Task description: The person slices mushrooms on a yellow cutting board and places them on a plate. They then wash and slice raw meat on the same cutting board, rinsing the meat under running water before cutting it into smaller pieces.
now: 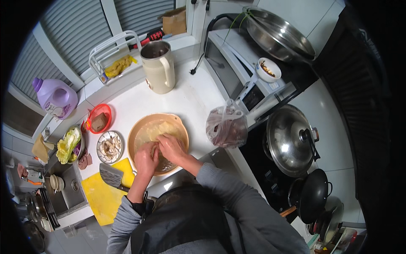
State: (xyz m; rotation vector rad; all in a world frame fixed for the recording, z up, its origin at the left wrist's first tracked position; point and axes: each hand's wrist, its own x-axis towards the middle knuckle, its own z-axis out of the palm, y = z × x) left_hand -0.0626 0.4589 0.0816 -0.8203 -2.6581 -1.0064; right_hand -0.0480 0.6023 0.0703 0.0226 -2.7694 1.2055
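Observation:
A peach-coloured plastic basin point(131, 139) holding water stands on the white counter. Soft pale yellow food point(166, 128), of a kind I cannot make out, lies in the water. Both hands are together over the basin with bent fingers: my left hand point(147, 158) and my right hand point(172, 148) grip part of this food between them, the fingertips partly hidden. Just left of the basin, a cleaver point(111, 176) rests flat on a yellow cutting board point(101, 200), its handle partly behind my left wrist. A plate of sliced mushrooms point(109, 147) sits beyond the board.
To the left are a red basket point(109, 116) with a brown block, a bowl of cabbage leaves point(68, 144) and a sink point(68, 200). A cream jug point(160, 71) stands behind the basin. Rightward are a tied plastic bag point(226, 125), a microwave oven point(222, 60) and a lidded wok point(288, 139).

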